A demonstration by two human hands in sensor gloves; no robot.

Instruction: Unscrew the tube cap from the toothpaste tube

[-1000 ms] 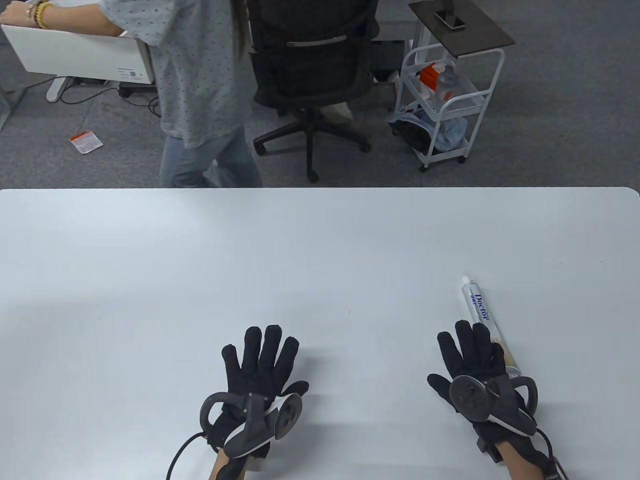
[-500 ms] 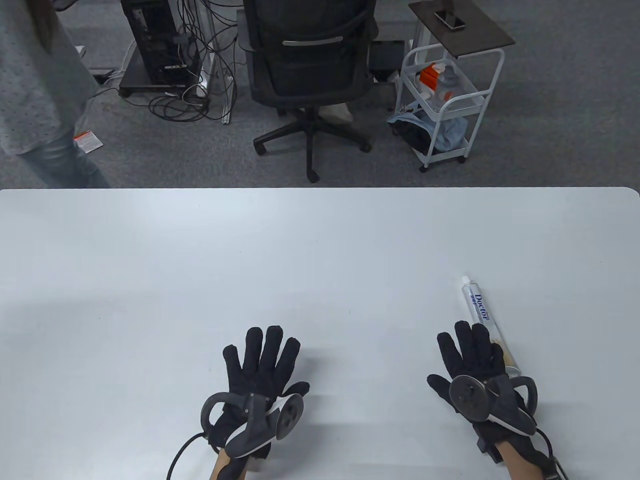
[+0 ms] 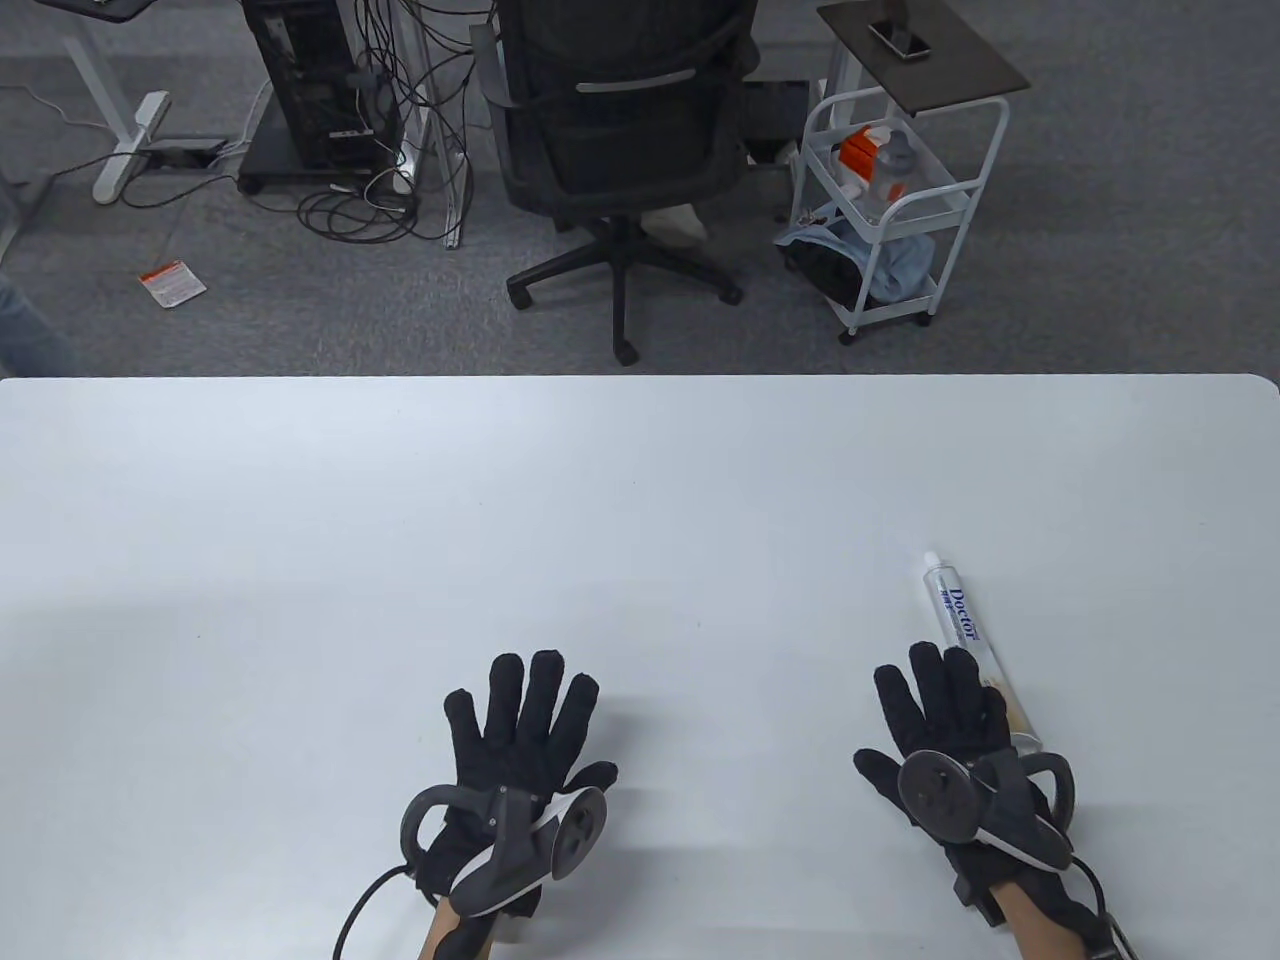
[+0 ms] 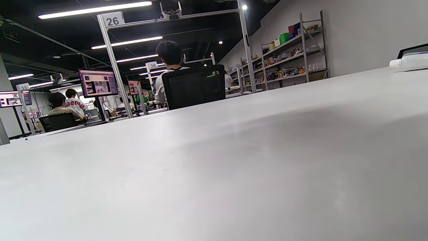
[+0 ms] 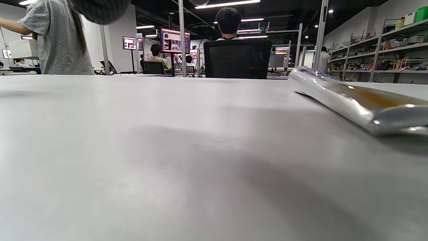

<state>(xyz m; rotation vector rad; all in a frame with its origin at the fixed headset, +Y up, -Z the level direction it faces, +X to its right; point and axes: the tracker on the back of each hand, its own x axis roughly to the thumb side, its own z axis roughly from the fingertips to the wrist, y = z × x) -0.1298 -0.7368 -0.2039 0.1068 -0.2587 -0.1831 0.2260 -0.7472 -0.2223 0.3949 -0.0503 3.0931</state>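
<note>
A silver toothpaste tube (image 3: 962,620) with blue "Doctor" lettering lies on the white table (image 3: 640,480), its white cap (image 3: 931,555) pointing away from me. My right hand (image 3: 945,705) rests flat on the table, fingers spread, just left of the tube's crimped end; I cannot tell if it touches the tube. My left hand (image 3: 525,715) rests flat with fingers spread, far left of the tube. Both hands are empty. The right wrist view shows the tube (image 5: 351,97) close at right. The left wrist view shows the tube (image 4: 409,61) at the far right edge.
Beyond the table's far edge stand a black office chair (image 3: 620,130), a white wire cart (image 3: 890,200) and a computer tower with cables (image 3: 320,90).
Both hands and the tube have stayed still. A person walking behind the table has moved left and out of the table view.
</note>
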